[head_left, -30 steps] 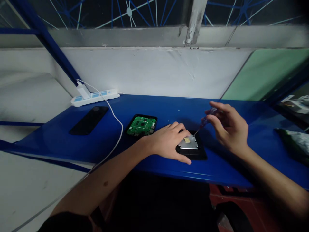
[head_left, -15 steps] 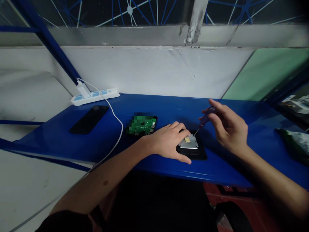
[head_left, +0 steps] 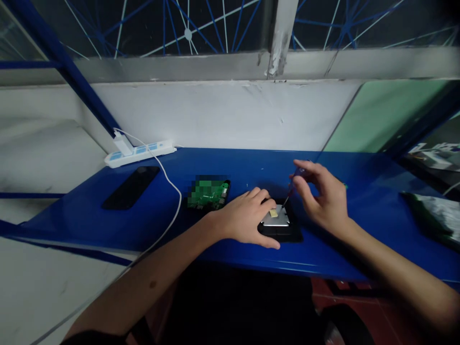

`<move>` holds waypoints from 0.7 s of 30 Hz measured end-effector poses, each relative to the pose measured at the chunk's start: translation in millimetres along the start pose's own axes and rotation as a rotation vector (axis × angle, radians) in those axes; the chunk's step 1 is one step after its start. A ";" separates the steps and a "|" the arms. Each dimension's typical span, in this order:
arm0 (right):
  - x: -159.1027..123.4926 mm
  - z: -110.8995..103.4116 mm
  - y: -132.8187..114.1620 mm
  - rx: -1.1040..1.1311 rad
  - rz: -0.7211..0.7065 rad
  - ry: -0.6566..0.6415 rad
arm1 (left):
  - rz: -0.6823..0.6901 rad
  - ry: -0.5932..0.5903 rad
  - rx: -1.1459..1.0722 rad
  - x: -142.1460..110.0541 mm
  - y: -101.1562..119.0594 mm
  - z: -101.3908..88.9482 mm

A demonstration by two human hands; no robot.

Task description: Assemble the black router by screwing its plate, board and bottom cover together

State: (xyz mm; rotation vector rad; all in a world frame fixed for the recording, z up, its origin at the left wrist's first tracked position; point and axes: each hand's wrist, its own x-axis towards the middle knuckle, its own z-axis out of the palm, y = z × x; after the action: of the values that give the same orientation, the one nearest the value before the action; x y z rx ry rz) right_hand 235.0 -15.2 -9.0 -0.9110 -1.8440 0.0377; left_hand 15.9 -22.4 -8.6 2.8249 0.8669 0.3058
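My left hand (head_left: 247, 214) lies spread over the left part of a flat black case (head_left: 292, 235), its thumb reaching along the near side. Set in the case is a silvery metal plate (head_left: 281, 221) with a small yellowish pad (head_left: 273, 212) on it, close to my left index finger. My right hand (head_left: 325, 203) pinches the purplish handle of a screwdriver (head_left: 298, 173) between thumb and fingers. The thin shaft slants down to the plate's upper right part. Whether a screw sits under the tip is too small to tell.
Left of my hands lies a green circuit board (head_left: 212, 192), partly pixelated. Farther left are a black phone (head_left: 131, 188) and a white power strip (head_left: 149, 152) with a white cable (head_left: 177, 191). A silvery bag (head_left: 440, 215) lies on the blue table's (head_left: 237, 165) right side.
The view has tilted up slightly. My right hand has drawn a little left, and the screwdriver handle stands more upright. The tip stays at the same part of the plate; my left hand keeps its place.
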 end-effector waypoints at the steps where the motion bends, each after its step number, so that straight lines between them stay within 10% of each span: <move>1: -1.3 -0.1 0.9 0.031 -0.006 -0.023 | -0.017 0.009 0.004 -2.0 2.4 1.4; 21: 26.0 32.3 16.9 0.228 0.183 -0.011 | -0.252 0.184 -0.103 -31.4 35.2 23.2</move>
State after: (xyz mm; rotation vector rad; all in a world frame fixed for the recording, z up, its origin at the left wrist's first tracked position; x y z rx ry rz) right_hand 213.9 24.3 -10.7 -0.9165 -1.7202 0.3597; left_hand 14.9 -71.3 -27.7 2.5866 1.1935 0.5619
